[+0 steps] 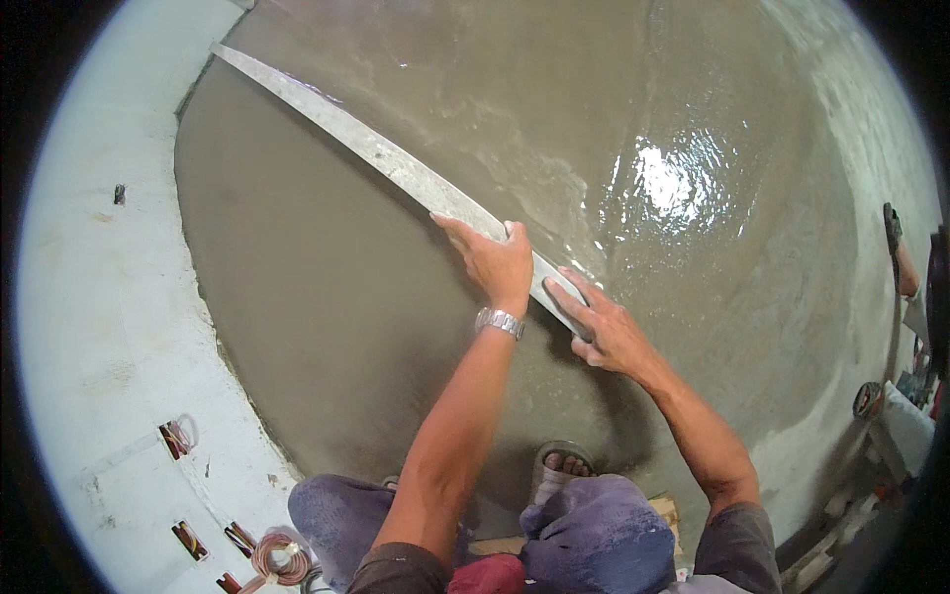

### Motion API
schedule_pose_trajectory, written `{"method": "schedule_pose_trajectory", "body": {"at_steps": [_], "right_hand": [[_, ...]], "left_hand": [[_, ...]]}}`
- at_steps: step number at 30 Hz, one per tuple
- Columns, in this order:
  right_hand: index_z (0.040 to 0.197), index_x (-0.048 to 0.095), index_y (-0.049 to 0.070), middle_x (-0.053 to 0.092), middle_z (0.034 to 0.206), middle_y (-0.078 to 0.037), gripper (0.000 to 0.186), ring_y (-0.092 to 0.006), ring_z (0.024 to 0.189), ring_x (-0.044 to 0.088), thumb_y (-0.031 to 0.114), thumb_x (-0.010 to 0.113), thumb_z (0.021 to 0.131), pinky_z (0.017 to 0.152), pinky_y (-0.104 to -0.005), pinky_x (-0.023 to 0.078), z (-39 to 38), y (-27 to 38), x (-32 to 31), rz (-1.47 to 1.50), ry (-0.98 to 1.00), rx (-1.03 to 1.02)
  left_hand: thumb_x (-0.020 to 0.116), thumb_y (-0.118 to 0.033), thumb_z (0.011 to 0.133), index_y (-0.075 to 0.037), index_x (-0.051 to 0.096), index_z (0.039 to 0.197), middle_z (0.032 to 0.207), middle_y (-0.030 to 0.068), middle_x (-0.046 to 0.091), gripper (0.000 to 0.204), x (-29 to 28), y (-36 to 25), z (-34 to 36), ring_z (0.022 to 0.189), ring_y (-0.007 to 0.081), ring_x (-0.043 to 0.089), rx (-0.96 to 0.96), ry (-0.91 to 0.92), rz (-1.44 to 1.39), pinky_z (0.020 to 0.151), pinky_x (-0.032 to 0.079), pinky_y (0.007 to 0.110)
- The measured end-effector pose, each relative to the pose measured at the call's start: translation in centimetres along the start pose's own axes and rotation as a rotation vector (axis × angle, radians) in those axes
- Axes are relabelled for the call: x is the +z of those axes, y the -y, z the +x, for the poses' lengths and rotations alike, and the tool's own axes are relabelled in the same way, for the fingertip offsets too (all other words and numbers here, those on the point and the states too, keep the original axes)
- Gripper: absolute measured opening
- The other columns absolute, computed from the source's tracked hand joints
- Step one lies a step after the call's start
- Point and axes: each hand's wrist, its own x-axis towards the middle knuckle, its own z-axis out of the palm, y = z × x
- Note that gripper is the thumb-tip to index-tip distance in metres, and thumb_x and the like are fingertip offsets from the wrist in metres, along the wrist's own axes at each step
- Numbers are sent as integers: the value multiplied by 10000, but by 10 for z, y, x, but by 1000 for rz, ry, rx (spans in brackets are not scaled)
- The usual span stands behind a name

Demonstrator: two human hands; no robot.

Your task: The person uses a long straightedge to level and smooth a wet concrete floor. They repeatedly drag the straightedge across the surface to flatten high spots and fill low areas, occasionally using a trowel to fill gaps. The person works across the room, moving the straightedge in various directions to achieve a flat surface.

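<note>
A long pale metal straightedge point(381, 156) lies diagonally over wet grey mortar point(297, 257), its far end at the upper left border. My left hand point(495, 259) grips the straightedge right of its middle, fingers over the bar and a watch on the wrist. Nearer its lower right end, my right hand point(604, 327) is closed around the same bar. The mortar is smooth left of the bar and wet with glossy patches to its right. My sandalled foot point(562, 465) shows below my hands.
A white wall point(99, 297) borders the left, with open electrical boxes point(176, 439) and a coil of cable point(279, 560) at lower left. At the far right are what looks like another person's sandalled foot point(899, 247) and assorted tools and materials point(902, 426). A board point(663, 512) lies by my legs.
</note>
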Motion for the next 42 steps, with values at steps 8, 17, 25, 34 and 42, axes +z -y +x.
{"method": "schedule_pose_trajectory", "body": {"at_steps": [8,17,25,34,42], "right_hand": [[1506,314,250,281,1549,-146,956,-381,1345,402,22,730,676,1092,-446,412,-50,-12,-7,-38,38,59],[1510,306,249,299,1537,-153,943,-370,1346,403,63,740,694,1106,-433,397,-38,-9,-18,-67,2,-14],[1537,209,182,407,1431,-203,1015,-389,1255,463,87,774,699,1062,-442,413,-36,-12,-4,-196,-77,9],[1343,379,13,526,1231,-211,789,-395,1144,519,160,798,690,938,-457,479,-42,-14,13,-294,-245,199],[1302,422,-10,536,1192,-192,733,-364,1088,546,147,786,685,829,-447,537,-54,29,30,-258,-195,364]], "left_hand": [[641,-156,822,164,-23,1453,1491,418,133,970,7,-9,-58,1424,486,158,-44,76,-38,1187,166,437],[687,-313,842,151,-29,1457,1466,399,237,1052,-8,-9,-33,1352,485,326,-2,189,130,1102,338,471],[686,-394,845,-51,344,1454,1403,221,468,778,-173,-33,82,1234,373,518,554,767,884,988,474,432],[779,-277,764,-136,356,1464,1495,126,380,830,-138,1,127,1364,347,378,850,583,707,1079,406,427],[810,-79,629,-143,463,1357,1386,80,473,809,-98,30,182,1398,293,332,1221,759,723,1178,239,531]]}}
